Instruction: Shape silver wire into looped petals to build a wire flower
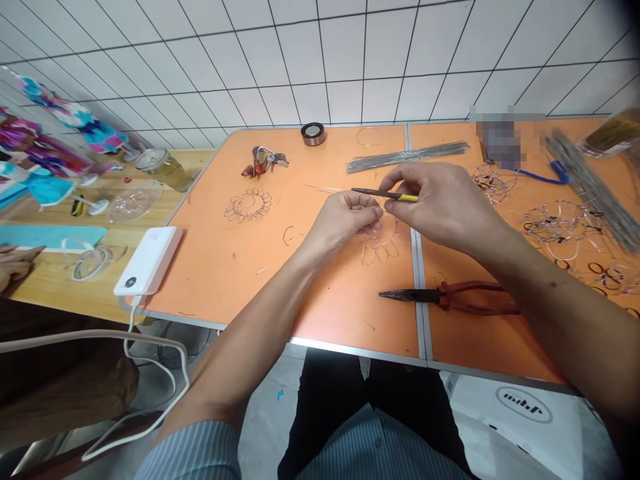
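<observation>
My left hand [345, 222] pinches the top of a thin wire flower frame [383, 247], which lies on the orange table [320, 293] with its petals spread below my fingers. My right hand [440, 203] grips a slim tool with a yellow handle and dark shaft [385, 195], its tip close to my left fingers. Red-handled pliers [445, 297] lie just below my right forearm. A finished-looking wire flower [247, 205] sits left of my hands, and a bundle of straight wires [407, 158] lies beyond them.
More wire shapes [555, 223] and a grey wire bundle [595, 190] lie at the right. Farther back are a tape roll [313, 133] and a white power bank [149, 260] with its cable. A co-worker's hand [15, 263] rests on the wooden table at the left.
</observation>
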Demonstrator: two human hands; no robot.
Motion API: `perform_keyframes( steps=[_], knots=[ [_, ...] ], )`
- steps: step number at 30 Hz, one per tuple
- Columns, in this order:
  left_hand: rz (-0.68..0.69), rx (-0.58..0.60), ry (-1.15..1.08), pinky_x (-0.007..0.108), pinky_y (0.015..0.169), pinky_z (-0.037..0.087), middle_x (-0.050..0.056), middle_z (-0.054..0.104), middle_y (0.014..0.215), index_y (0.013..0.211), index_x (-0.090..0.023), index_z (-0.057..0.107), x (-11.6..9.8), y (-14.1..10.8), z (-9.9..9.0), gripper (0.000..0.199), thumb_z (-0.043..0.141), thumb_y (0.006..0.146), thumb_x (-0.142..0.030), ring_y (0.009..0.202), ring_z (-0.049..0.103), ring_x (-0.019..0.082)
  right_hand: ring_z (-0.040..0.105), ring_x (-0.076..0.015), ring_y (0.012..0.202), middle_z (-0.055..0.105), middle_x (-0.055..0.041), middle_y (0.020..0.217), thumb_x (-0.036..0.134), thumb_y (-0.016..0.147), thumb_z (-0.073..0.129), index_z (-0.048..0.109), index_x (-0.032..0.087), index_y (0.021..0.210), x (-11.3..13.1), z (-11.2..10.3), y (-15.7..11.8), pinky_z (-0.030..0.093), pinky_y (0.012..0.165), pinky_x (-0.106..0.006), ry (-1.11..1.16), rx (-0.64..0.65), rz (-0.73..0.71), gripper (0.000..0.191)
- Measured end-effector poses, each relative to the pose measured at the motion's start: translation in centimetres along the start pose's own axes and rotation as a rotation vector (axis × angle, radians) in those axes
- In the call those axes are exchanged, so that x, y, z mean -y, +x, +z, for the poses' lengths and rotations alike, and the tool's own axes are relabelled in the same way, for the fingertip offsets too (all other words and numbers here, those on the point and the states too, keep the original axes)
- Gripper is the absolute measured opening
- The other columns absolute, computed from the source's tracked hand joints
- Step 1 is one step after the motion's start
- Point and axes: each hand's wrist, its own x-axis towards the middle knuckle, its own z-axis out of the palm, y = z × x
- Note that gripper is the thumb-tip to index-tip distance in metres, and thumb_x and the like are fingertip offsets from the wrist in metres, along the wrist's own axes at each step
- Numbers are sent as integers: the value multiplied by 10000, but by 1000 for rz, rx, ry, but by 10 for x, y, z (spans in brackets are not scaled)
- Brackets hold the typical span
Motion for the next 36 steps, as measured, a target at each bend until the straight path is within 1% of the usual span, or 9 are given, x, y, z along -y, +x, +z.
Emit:
perform_keyframes(
  steps=[5,9,12,15,21,27,29,32,36],
  knots=[
    [42,8,-7,237,700,568,39,843,825,934,-169,781,-1,0,-3,101,852,953,-238,683,714,102,769,-364,1019,846,-87,1020,285,906,811,894,295,1046,0,1,0,530,825,-463,-20,-11,22,163],
    [93,-24,17,238,694,568,35,844,819,916,-194,773,1,0,-3,286,910,982,-436,670,696,106,785,-364,1033,846,-78,1000,279,917,801,889,285,979,-1,4,-1,569,881,-484,58,8,2,108],
    [124,-87,3,242,709,575,25,849,822,900,-214,718,3,1,-2,339,889,1008,-486,670,711,110,797,-357,1074,855,-76,1049,256,924,781,900,288,1009,-1,7,-1,593,920,-487,123,-19,-12,150],
    [140,-153,-15,245,731,587,6,851,826,941,-231,684,4,2,0,301,854,1039,-459,694,751,117,801,-342,1064,865,-66,1048,259,932,773,902,295,1045,-1,10,-2,598,931,-480,177,-52,-3,175],
    [144,-203,-55,248,732,604,-28,836,789,1046,-256,637,3,1,4,194,778,1093,-380,717,796,132,770,-309,942,850,-55,944,342,940,829,881,265,944,2,17,-2,534,843,-456,220,-108,51,93],
    [138,-239,-53,227,725,601,-49,805,762,1047,-261,605,2,-1,9,168,742,1110,-334,724,801,122,690,-263,815,736,-35,764,550,933,879,829,244,842,6,18,-2,504,733,-400,237,-65,61,323],
    [138,-237,-54,230,720,605,-57,787,745,1033,-261,595,3,0,9,175,738,1108,-328,711,798,124,662,-246,796,699,-22,747,534,933,880,826,241,848,8,17,-2,475,704,-381,269,-60,85,310],
    [160,-230,-81,248,729,629,-63,764,725,1017,-258,582,4,0,9,179,730,1103,-312,688,791,129,631,-221,769,677,-13,750,436,946,871,826,233,852,12,14,-4,441,691,-370,326,-17,137,228],
    [173,-239,-91,227,711,630,-68,750,708,1022,-253,582,4,0,10,213,756,1095,-350,659,772,114,646,-210,773,691,-10,769,355,970,851,817,229,842,17,14,-5,423,706,-364,390,28,177,182]
  ],
)
